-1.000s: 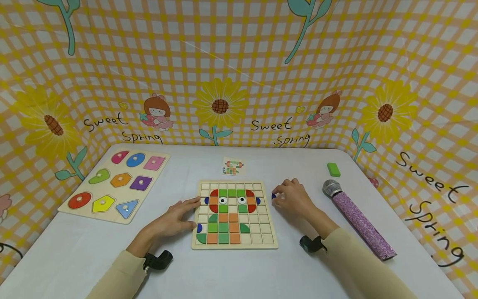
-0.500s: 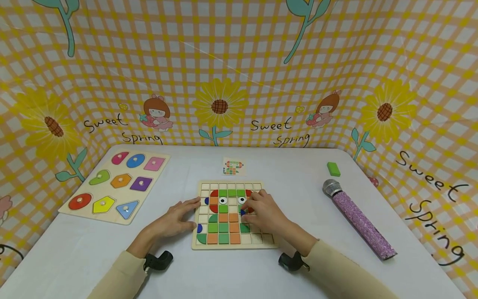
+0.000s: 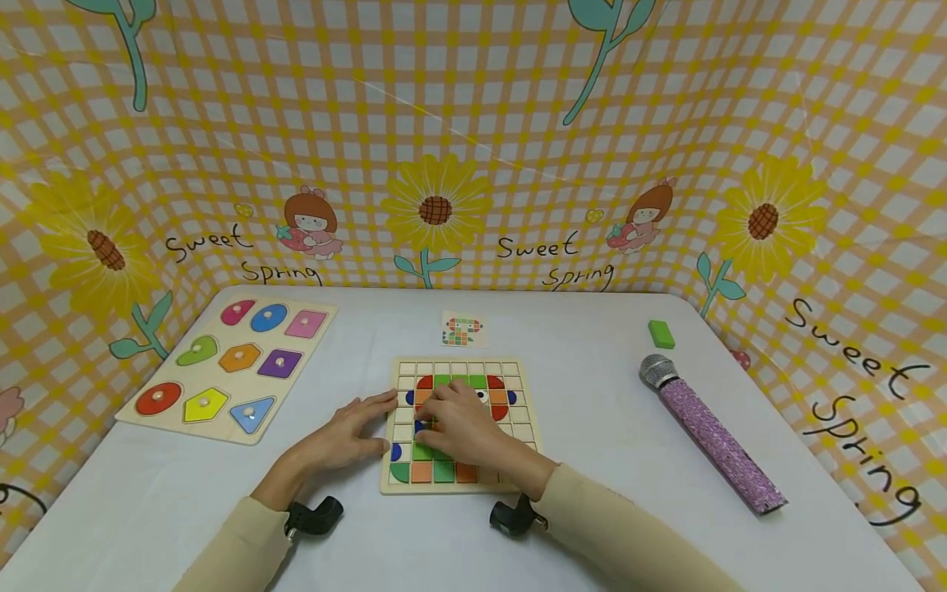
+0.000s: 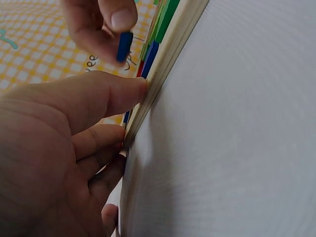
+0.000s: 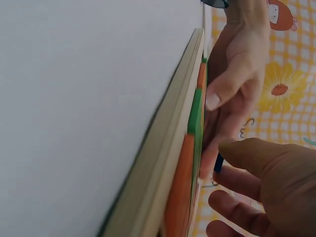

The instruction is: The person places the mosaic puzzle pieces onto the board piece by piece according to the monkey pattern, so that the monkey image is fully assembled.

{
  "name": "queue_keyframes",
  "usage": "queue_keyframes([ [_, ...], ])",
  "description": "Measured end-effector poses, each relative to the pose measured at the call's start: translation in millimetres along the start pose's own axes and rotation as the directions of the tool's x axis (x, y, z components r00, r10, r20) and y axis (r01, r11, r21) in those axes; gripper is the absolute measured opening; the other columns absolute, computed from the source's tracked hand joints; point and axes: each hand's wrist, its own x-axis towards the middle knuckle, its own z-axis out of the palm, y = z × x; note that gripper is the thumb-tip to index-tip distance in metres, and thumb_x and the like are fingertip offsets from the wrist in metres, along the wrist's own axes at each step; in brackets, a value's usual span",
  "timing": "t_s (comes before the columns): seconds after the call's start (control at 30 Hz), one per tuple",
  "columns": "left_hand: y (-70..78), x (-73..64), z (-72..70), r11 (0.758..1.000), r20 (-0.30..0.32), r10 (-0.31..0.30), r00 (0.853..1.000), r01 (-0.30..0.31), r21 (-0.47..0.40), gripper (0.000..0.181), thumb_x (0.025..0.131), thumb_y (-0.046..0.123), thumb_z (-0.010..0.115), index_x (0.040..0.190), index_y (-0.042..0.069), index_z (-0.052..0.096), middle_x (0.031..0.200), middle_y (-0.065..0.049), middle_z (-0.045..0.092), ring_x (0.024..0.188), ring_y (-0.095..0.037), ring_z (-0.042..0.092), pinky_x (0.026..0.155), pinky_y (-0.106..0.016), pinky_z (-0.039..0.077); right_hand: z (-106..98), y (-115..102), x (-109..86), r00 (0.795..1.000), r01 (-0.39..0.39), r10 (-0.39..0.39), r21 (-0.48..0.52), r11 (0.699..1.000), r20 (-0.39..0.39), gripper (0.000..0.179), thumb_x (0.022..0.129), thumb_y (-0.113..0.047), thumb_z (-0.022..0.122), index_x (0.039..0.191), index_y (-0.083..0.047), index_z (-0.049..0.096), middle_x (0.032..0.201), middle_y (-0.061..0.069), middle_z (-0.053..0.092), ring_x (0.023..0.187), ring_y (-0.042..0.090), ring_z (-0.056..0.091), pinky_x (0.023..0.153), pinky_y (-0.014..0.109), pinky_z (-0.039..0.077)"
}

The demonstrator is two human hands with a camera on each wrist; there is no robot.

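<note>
A square wooden grid board (image 3: 528,436) lies on the table, with red, green, orange and blue tiles and eye tiles in its cells. My left hand (image 3: 336,436) rests along its left side, thumb and fingertips on the edge, fingers fairly straight. Over the board's left half is my right hand (image 3: 466,432), pinching a blue half-round tile (image 3: 419,427) between thumb and fingertip. In the left wrist view that blue tile (image 4: 124,47) hangs just above the board. The right hand hides several middle tiles and one eye tile.
A picture card (image 3: 464,329) lies behind the board. At the left is a wooden shape puzzle (image 3: 240,386) with knobbed pieces. A purple glittery microphone (image 3: 721,444) and a green block (image 3: 661,335) lie at the right. Patterned cloth (image 3: 473,99) rises behind the table.
My right hand has carried the blue tile from beside the board's right edge leftward across the board to its left half. The left hand has stayed in place.
</note>
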Motion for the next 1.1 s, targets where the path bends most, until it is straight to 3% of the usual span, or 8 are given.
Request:
queue_keyframes([
  [0.2, -1.1, 0.1, -0.5, 1.000, 0.004, 0.014, 1.000, -0.014, 0.005, 0.065, 0.086, 0.018, 0.064, 0.144, 0.003, 0.038, 0.157, -0.008, 0.026, 0.146, -0.031, 0.020, 0.118, -0.058, 0.007, 5.1, -12.1, 12.2, 0.999, -0.018, 0.019, -0.008, 1.000, 0.051, 0.025, 0.083, -0.037, 0.071, 0.101, -0.020, 0.073, 0.098, -0.003, 0.063, 0.090, 0.014, 0.042, 0.079, 0.027, 0.037],
  [0.47, -0.3, -0.4, -1.1, 1.000, 0.003, 0.027, 1.000, -0.027, 0.010, 0.065, 0.086, 0.017, 0.063, 0.144, 0.003, 0.037, 0.156, -0.010, 0.027, 0.146, -0.031, 0.020, 0.118, -0.059, 0.007, 11.6, -13.8, 19.7, 0.998, -0.023, 0.026, -0.048, 0.999, 0.062, 0.025, 0.083, -0.039, 0.070, 0.099, -0.021, 0.073, 0.095, -0.004, 0.061, 0.087, 0.013, 0.041, 0.074, 0.024, 0.034],
  [0.77, 2.5, -0.7, -2.7, 1.000, 0.014, 0.007, 1.000, -0.007, 0.010, 0.065, 0.086, 0.017, 0.064, 0.144, 0.004, 0.037, 0.157, -0.009, 0.026, 0.146, -0.034, 0.019, 0.118, -0.059, 0.006, 7.9, -10.3, 11.9, 0.999, -0.005, 0.005, -0.017, 1.000, 0.037, 0.021, 0.084, -0.036, 0.070, 0.098, -0.021, 0.074, 0.098, -0.004, 0.062, 0.089, 0.013, 0.041, 0.079, 0.027, 0.036],
  [1.1, 2.4, -0.2, -1.9, 1.000, 0.013, 0.004, 1.000, -0.004, 0.006, 0.065, 0.086, 0.017, 0.064, 0.144, 0.004, 0.037, 0.157, -0.009, 0.026, 0.146, -0.035, 0.019, 0.118, -0.059, 0.006, 6.8, -10.2, 7.6, 0.997, 0.056, -0.054, -0.038, 0.998, 0.057, 0.019, 0.086, -0.036, 0.067, 0.097, -0.023, 0.075, 0.096, -0.003, 0.060, 0.087, 0.013, 0.038, 0.071, 0.023, 0.030],
])
